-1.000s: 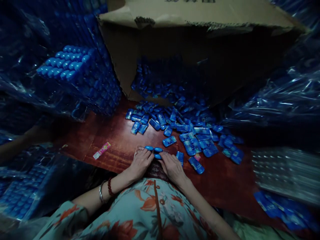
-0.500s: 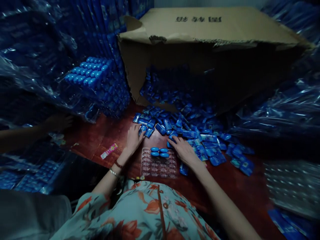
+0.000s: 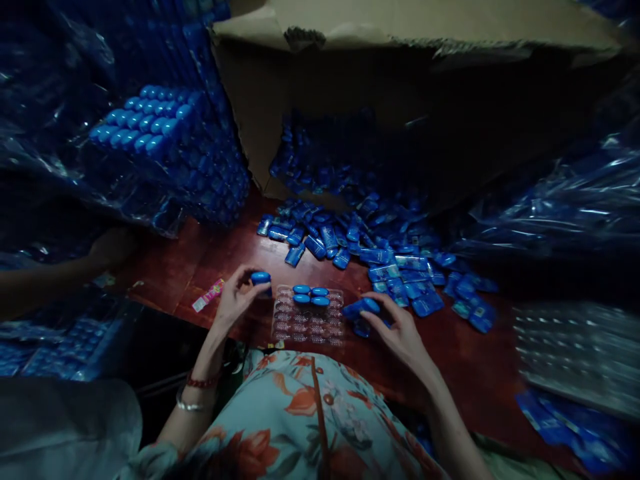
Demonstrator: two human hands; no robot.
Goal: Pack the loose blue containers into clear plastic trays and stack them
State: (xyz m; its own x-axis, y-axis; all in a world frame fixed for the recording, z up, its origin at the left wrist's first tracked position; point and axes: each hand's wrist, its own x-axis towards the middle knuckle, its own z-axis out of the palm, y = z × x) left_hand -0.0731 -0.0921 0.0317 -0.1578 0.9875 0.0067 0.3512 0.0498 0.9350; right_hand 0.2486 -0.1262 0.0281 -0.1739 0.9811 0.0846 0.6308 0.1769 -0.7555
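My left hand (image 3: 234,300) is closed, thumb and fingers pinching a small blue capsule-shaped pack (image 3: 261,277) just left of the tray. On the right, my right hand (image 3: 397,330) grips a blue capsule-shaped pack (image 3: 361,307) between thumb and fingers, beside the tray's right edge. Below that pack lies another blue pack (image 3: 361,329), partly hidden. Between my hands sits a clear plastic tray (image 3: 309,330) with rows of oval hollows. Several glossy blue packs (image 3: 311,295) fill the middle of its far rows. Beyond it, a pile of blue packs (image 3: 350,233) spreads over the red-brown table (image 3: 200,247).
A large open cardboard box (image 3: 245,120) stands behind the pile. Filled blue trays (image 3: 140,120) are stacked at left, near plastic wrap. Empty clear trays (image 3: 575,353) lie at right. A pink and white strip (image 3: 209,295) rests at left. Another person's arm (image 3: 65,280) reaches in there.
Both hands have drawn back from the pile towards me and moved apart, each now holding a blue pack. The camera view has tilted down slightly.
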